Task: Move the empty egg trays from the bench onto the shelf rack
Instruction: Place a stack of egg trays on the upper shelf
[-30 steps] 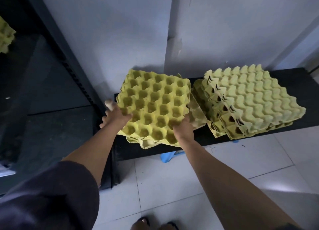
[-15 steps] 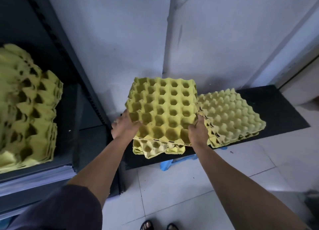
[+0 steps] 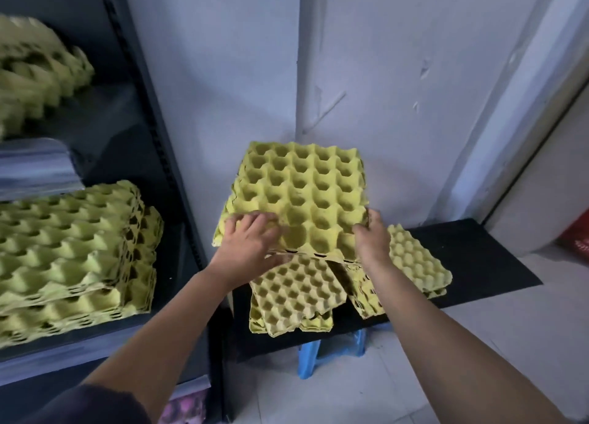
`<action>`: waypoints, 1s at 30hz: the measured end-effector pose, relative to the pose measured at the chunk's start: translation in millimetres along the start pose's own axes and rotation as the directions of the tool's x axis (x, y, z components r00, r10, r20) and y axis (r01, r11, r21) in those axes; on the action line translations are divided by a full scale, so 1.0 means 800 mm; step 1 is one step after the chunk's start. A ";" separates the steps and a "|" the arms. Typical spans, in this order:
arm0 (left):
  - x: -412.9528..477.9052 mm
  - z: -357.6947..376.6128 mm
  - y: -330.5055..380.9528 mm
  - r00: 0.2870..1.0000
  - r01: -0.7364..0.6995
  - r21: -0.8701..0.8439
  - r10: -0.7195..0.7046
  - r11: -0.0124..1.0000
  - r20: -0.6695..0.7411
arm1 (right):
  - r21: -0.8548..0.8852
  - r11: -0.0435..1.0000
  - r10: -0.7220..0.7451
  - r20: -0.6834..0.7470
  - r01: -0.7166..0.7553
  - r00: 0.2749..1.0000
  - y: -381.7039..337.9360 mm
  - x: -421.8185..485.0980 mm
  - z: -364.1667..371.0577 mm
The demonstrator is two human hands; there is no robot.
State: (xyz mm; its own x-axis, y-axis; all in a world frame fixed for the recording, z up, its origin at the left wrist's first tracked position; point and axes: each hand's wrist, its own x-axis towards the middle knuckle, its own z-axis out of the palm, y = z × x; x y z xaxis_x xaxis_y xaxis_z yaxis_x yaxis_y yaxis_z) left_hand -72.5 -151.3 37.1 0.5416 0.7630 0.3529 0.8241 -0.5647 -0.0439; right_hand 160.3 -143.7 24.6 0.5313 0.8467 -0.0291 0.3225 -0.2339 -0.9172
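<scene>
I hold a small stack of yellow-green egg trays [image 3: 302,194] lifted above the black bench [image 3: 478,258], cups facing me. My left hand [image 3: 248,248] grips its near left corner, fingers over the top. My right hand [image 3: 371,242] grips the near right edge. Below them more trays [image 3: 296,296] lie on the bench, and another pile [image 3: 417,261] sits to the right. The dark shelf rack [image 3: 165,156] stands at the left with a tall tray stack [image 3: 70,251] on its lower shelf and another stack [image 3: 35,73] on the shelf above.
A pale wall rises behind the bench. A blue plastic stool [image 3: 328,356] stands under the bench on the white tiled floor [image 3: 478,344]. Something red [image 3: 577,235] lies at the far right edge.
The held trays have risen higher off the bench pile and tilted toward me. My view has swung left and up, bringing both rack shelves and their stacks into sight.
</scene>
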 end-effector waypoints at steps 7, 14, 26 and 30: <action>-0.053 -0.118 0.053 0.978 0.093 0.220 -0.048 0.971 -0.204 | 0.168 0.982 -0.101 0.071 0.088 0.992 -0.072 -0.069 -0.065; -0.106 -0.230 0.060 0.927 0.151 0.355 -0.007 0.923 -0.376 | 0.345 0.919 -0.235 0.089 0.191 0.968 -0.138 -0.144 -0.078; -0.206 -0.354 -0.044 0.832 0.358 0.372 -0.112 0.856 -0.543 | 0.488 0.776 -0.534 0.171 0.400 0.828 -0.284 -0.259 0.004; -0.239 -0.389 -0.128 0.771 0.378 0.325 -0.100 0.867 -0.629 | 0.515 0.700 -0.648 0.168 0.494 0.743 -0.352 -0.302 0.065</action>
State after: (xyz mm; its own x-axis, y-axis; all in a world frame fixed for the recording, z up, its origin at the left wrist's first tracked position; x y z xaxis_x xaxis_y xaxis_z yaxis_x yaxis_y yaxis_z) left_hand -312.2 -337.5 264.9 0.2303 0.4465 0.8646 0.9731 -0.0988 -0.2082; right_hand -99.7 -257.8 269.1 0.0544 0.8610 0.5057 0.0847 0.5007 -0.8615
